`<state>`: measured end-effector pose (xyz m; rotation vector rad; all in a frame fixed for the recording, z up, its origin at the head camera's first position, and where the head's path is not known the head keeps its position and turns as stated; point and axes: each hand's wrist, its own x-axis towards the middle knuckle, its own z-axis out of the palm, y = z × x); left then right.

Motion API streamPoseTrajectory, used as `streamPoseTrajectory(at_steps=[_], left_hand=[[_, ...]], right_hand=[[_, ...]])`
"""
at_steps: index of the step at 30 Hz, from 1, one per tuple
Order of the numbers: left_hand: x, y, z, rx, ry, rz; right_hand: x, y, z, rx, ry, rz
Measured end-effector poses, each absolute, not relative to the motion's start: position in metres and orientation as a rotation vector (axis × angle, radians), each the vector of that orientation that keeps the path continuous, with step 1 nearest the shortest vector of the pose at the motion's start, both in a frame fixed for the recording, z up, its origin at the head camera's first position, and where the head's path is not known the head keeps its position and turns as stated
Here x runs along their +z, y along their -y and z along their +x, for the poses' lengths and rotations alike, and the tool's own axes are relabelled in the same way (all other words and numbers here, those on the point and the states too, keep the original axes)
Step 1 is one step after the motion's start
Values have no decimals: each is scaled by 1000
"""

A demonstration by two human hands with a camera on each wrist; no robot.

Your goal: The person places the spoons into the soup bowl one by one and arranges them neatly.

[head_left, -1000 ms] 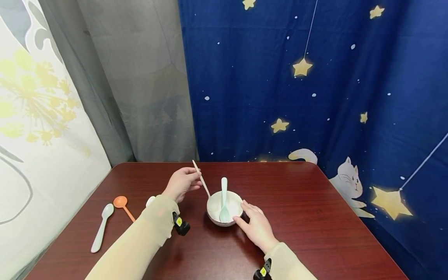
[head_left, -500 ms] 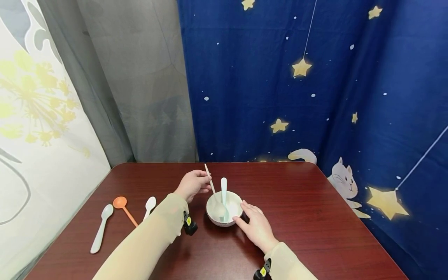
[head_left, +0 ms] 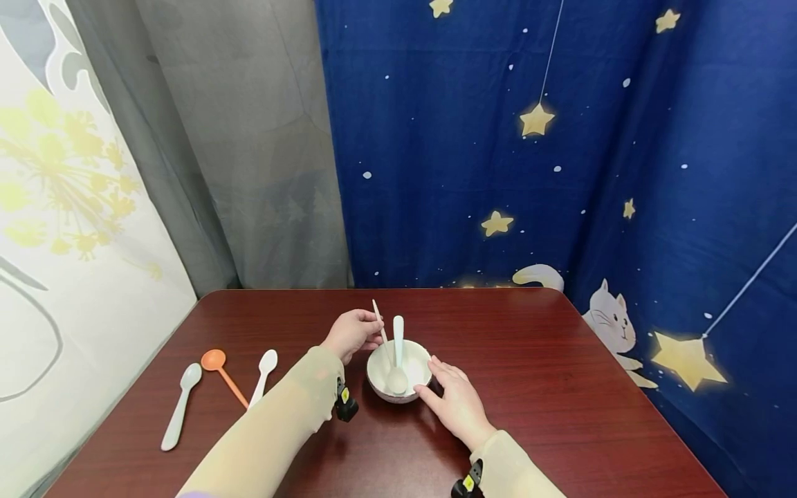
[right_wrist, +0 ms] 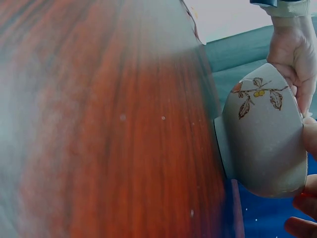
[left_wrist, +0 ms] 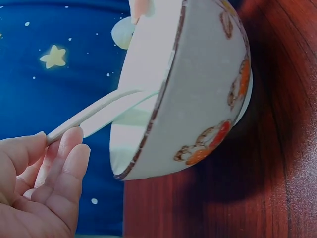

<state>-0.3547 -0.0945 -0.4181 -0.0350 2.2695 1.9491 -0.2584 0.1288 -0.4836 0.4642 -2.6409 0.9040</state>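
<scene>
My left hand [head_left: 353, 333] pinches the thin handle of a cream spoon [head_left: 396, 380] between thumb and fingers. Its head is down inside a white bowl [head_left: 376, 370], which stands upright with a dark rim. Also in the bowl leans a pale green spoon [head_left: 398, 330], its handle sticking up past the far rim; the cream spoon covers its head in the head view. On the near right side my right hand [head_left: 457, 401] holds the bowl's rim with thumb and fingers. Fruit and leaf patterns on the bowl's outside [left_wrist: 208, 99] show in the left wrist view.
Left of my left arm lie a pale spoon [head_left: 178, 411], an orange spoon [head_left: 214, 360] and a white spoon [head_left: 266, 363], the latter two partly behind the sleeve. The dark red-brown table [head_left: 529, 360] ends at a blue star-patterned curtain [head_left: 448, 138].
My left hand has moved right and slightly nearer, carrying the cream spoon from the bowl's left rim into it. More of the white spoon shows. The right hand and bowl have stayed put.
</scene>
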Motion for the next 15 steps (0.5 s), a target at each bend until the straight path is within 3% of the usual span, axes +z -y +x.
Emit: streamPoseTrajectory(at_steps=[15], left_hand=[[-430, 90, -362, 1914, -2291, -62]], right_hand=[[-482, -128, -258, 920, 2654, 451]])
